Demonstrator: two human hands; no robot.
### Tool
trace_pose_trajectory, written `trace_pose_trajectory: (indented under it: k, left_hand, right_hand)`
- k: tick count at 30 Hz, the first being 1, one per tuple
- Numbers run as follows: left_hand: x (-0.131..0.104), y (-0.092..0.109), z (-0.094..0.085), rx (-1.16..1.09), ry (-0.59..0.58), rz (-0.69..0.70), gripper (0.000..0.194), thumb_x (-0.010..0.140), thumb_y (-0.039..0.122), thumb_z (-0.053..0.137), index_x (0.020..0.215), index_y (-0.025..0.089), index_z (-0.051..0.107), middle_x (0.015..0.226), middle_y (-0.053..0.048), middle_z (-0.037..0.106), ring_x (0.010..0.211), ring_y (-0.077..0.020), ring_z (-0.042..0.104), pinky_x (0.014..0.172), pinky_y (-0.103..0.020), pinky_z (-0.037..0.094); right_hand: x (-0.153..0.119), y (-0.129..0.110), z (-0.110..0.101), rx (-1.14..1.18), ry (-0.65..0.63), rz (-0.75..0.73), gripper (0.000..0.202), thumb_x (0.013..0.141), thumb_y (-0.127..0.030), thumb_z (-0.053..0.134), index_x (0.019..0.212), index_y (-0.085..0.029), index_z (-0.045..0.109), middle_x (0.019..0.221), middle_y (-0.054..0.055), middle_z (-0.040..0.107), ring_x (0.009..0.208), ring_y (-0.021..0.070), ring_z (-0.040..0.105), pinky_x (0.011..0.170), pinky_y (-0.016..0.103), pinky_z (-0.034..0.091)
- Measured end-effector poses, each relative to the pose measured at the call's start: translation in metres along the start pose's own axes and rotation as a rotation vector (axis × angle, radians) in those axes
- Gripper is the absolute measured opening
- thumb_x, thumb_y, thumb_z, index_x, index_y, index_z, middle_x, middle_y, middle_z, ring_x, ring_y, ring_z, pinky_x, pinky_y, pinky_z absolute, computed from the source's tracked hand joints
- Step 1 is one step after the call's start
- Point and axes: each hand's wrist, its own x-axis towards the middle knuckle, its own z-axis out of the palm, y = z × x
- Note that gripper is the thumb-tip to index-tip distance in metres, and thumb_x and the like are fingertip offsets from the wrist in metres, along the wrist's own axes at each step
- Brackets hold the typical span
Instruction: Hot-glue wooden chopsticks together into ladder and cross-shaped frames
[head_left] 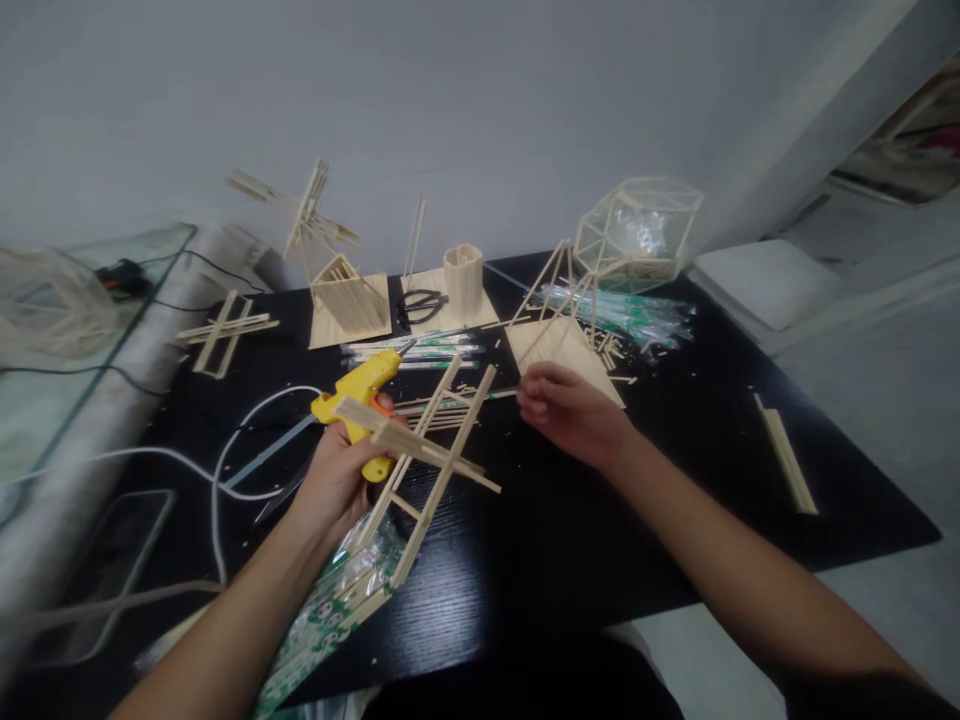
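Note:
My left hand (341,475) is closed round a yellow hot glue gun (364,390), its nozzle pointing up and to the right. The same hand also holds a cross-shaped frame of thin wooden sticks (435,455), which stretches over the table in front of the gun. My right hand (566,415) is raised to the right of the frame with its fingers curled in a pinch. A thin stick (501,394) meets its fingertips, but I cannot tell whether it is held or lies behind. Just beyond this hand is a wooden base board (577,350) with slanted sticks on it.
At the back stand a stick windmill (346,300), a round stick cup (463,280), black scissors (421,303) and a polyhedral stick frame (637,230). Plastic-wrapped stick bundles (630,315) lie on the black table. A white cable (217,470) loops at left; loose sticks (786,455) lie right.

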Motion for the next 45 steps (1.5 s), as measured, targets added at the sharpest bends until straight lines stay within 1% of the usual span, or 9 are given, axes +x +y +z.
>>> trace_pose_trajectory:
  k: [4, 9, 13, 17, 21, 30, 35, 41, 45]
  left_hand:
    - [0.000, 0.000, 0.002, -0.097, -0.034, -0.063, 0.049, 0.055, 0.016, 0.098, 0.094, 0.017, 0.069, 0.071, 0.002, 0.073, 0.056, -0.0111, 0.069, 0.056, -0.017, 0.060]
    - [0.002, -0.002, -0.003, -0.082, -0.047, -0.035, 0.048, 0.056, 0.015, 0.098, 0.096, 0.017, 0.072, 0.076, 0.001, 0.075, 0.058, -0.0108, 0.069, 0.060, -0.018, 0.062]
    - [0.003, -0.004, -0.004, -0.080, -0.035, -0.039, 0.046, 0.057, 0.015, 0.096, 0.096, 0.017, 0.072, 0.076, 0.000, 0.075, 0.059, -0.0117, 0.070, 0.059, -0.017, 0.062]
    - [0.004, -0.004, -0.004, -0.070, -0.033, -0.041, 0.047, 0.055, 0.012, 0.096, 0.096, 0.017, 0.072, 0.076, 0.000, 0.075, 0.059, -0.0113, 0.069, 0.059, -0.017, 0.062]
    - [0.003, -0.003, -0.004, -0.063, -0.027, -0.050, 0.047, 0.057, 0.011, 0.094, 0.098, 0.017, 0.071, 0.076, 0.000, 0.075, 0.059, -0.0120, 0.071, 0.060, -0.017, 0.062]
    - [0.003, -0.003, -0.002, -0.077, -0.029, -0.045, 0.048, 0.053, 0.009, 0.094, 0.094, 0.017, 0.070, 0.074, 0.003, 0.074, 0.058, -0.0098, 0.068, 0.058, -0.016, 0.061]
    - [0.003, -0.005, -0.004, -0.096, -0.030, -0.054, 0.049, 0.052, 0.004, 0.092, 0.095, 0.017, 0.072, 0.076, 0.003, 0.074, 0.062, -0.0094, 0.071, 0.063, -0.015, 0.061]
    - [0.000, -0.002, 0.002, 0.010, -0.089, -0.057, 0.044, 0.051, 0.006, 0.092, 0.090, 0.015, 0.074, 0.073, 0.000, 0.076, 0.059, -0.0114, 0.069, 0.061, -0.018, 0.060]
    - [-0.002, -0.001, 0.005, 0.129, -0.138, -0.058, 0.036, 0.050, 0.007, 0.091, 0.081, 0.014, 0.074, 0.068, -0.001, 0.075, 0.057, -0.0113, 0.068, 0.058, -0.016, 0.056]
  right_hand:
    - [-0.001, -0.010, 0.000, 0.033, 0.113, -0.077, 0.017, 0.077, -0.023, 0.086, 0.089, -0.031, 0.077, 0.082, -0.004, 0.067, 0.076, 0.0131, 0.064, 0.064, 0.024, 0.054]
    - [-0.002, -0.020, 0.004, -0.031, 0.223, -0.219, 0.020, 0.077, -0.025, 0.086, 0.090, -0.035, 0.073, 0.081, -0.003, 0.065, 0.127, 0.0205, 0.066, 0.107, 0.035, 0.054]
    - [-0.005, -0.025, 0.007, -0.022, 0.235, -0.255, 0.017, 0.079, -0.030, 0.084, 0.089, -0.035, 0.071, 0.078, -0.003, 0.061, 0.134, 0.0223, 0.063, 0.119, 0.043, 0.048]
    - [-0.010, -0.029, 0.009, 0.044, 0.194, -0.198, 0.020, 0.073, -0.024, 0.089, 0.083, -0.032, 0.073, 0.073, -0.006, 0.059, 0.079, 0.0130, 0.070, 0.103, 0.038, 0.061]
    - [-0.012, -0.028, 0.010, -0.063, 0.043, -0.060, 0.020, 0.070, -0.025, 0.093, 0.083, -0.027, 0.078, 0.074, -0.008, 0.067, 0.041, 0.0007, 0.035, 0.055, 0.023, 0.059]
    - [-0.007, 0.000, 0.011, -0.551, -0.089, 0.018, 0.023, 0.071, -0.032, 0.098, 0.081, -0.020, 0.080, 0.076, 0.002, 0.080, 0.067, 0.0146, 0.074, 0.065, 0.027, 0.060]
    - [-0.008, 0.005, 0.015, -0.542, -0.031, -0.072, 0.033, 0.063, -0.030, 0.102, 0.081, -0.021, 0.077, 0.070, -0.002, 0.071, 0.064, 0.0127, 0.066, 0.064, 0.027, 0.055]
    - [-0.013, -0.012, 0.028, -0.553, 0.010, -0.306, 0.032, 0.089, -0.044, 0.085, 0.114, -0.026, 0.076, 0.105, 0.005, 0.073, 0.099, 0.0195, 0.069, 0.086, 0.032, 0.059]
    - [-0.008, -0.030, 0.034, -0.848, -0.094, -0.178, 0.022, 0.092, -0.042, 0.080, 0.102, -0.022, 0.079, 0.099, 0.006, 0.077, 0.088, 0.0187, 0.070, 0.077, 0.030, 0.056]
